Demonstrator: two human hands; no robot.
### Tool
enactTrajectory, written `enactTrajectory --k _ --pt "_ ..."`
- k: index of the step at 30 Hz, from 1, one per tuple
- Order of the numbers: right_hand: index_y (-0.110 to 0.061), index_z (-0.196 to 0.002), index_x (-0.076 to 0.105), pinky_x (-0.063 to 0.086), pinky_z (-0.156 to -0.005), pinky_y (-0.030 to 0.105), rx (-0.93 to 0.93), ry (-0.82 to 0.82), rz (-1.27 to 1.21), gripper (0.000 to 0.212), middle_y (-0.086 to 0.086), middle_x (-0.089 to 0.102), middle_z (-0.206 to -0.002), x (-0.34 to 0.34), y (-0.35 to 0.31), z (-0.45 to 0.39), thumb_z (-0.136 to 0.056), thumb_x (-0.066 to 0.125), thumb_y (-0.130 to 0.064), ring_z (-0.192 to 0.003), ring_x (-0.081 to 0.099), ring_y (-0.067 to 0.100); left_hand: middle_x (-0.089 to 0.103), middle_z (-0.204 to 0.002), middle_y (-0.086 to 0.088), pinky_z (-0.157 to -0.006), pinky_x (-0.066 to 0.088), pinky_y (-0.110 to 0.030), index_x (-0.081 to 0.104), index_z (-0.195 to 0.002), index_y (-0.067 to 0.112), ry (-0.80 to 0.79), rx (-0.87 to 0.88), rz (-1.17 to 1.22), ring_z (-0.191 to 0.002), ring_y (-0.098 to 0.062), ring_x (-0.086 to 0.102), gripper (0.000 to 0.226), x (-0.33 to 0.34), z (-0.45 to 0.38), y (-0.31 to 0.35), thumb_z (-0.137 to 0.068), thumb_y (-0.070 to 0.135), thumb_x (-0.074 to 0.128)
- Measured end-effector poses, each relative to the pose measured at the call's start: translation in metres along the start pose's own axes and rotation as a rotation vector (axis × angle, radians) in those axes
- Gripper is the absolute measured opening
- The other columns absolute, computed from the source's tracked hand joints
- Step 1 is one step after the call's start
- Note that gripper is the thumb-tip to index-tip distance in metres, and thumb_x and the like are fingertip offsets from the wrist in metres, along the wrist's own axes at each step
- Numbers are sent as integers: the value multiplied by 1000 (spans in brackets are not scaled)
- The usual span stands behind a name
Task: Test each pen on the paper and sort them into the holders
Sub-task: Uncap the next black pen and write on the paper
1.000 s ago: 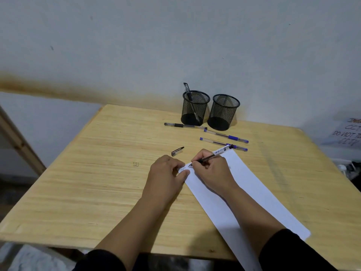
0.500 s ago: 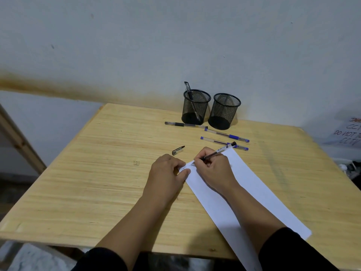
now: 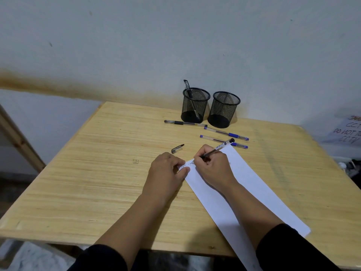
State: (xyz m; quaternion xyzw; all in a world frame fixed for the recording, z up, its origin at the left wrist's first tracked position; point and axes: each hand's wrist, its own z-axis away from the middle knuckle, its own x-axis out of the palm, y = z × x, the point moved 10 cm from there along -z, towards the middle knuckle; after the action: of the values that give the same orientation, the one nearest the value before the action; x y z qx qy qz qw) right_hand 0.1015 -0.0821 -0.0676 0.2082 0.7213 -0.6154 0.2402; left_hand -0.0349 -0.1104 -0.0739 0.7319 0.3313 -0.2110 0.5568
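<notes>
My right hand (image 3: 212,169) grips a black pen (image 3: 218,148) with its tip down on the far left corner of the white paper (image 3: 252,184), where small scribbles show. My left hand (image 3: 166,171) rests on the table and its fingertips press that corner of the sheet. The pen's black cap (image 3: 177,148) lies loose on the table just beyond my left hand. Two black mesh holders stand at the back: the left holder (image 3: 195,105) has one black pen in it, the right holder (image 3: 223,109) looks empty. A black pen (image 3: 184,123) and two blue pens (image 3: 226,133) (image 3: 240,145) lie in front of them.
The wooden table (image 3: 97,173) stands against a white wall. A paper notice with handwriting (image 3: 349,130) hangs at the far right, beyond the table's edge. A wooden frame (image 3: 17,137) leans at the left.
My right hand has shifted the pen slightly on the paper's corner while writing. My left hand stays on the sheet.
</notes>
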Motion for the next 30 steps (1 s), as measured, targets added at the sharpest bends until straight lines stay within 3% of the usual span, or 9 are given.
enactTrajectory --k 8,12,18,23,26,30 --pt "-15 -82 58 39 -49 6 37 29 21 10 2 61 -71 -1 4 -1 -90 52 -14 -64 54 7 62 -96 3 -73 32 -14 70 -102 20 -4 -10 -8 -83 -5 50 24 0 0 0 -81 31 65" --pt "-14 -80 58 38 -49 7 59 31 13 11 2 60 -69 -1 8 0 -90 53 -14 -62 54 8 62 -95 4 -65 31 -10 70 -101 20 -5 -9 -10 -81 -5 48 24 0 0 -1 -81 31 65" --pt "-13 -79 57 40 -53 15 49 43 13 11 15 64 -74 -1 7 -1 -89 52 -13 -61 52 10 61 -91 4 -73 33 -15 70 -100 18 8 -7 9 -82 -6 49 23 -1 0 0 -80 28 66" --pt "-13 -81 57 41 -52 9 60 39 6 10 6 61 -71 0 9 -3 -89 52 -13 -63 54 10 60 -90 5 -69 33 -13 70 -98 18 -1 -10 11 -82 -6 51 22 0 0 -1 -79 29 67" --pt "-12 -79 58 45 -56 25 115 103 -167 11 5 58 -64 -9 17 -3 -87 51 -10 -61 53 14 59 -90 8 -64 31 -4 70 -96 21 -5 -39 35 -79 -4 52 21 0 -1 -4 -78 30 68" --pt "-16 -78 55 34 -43 23 239 164 -572 16 8 52 -60 -17 31 0 -88 51 -5 -50 44 15 58 -98 7 -67 31 0 65 -102 19 67 -112 105 -88 -5 52 24 -12 -14 -13 -79 25 67"
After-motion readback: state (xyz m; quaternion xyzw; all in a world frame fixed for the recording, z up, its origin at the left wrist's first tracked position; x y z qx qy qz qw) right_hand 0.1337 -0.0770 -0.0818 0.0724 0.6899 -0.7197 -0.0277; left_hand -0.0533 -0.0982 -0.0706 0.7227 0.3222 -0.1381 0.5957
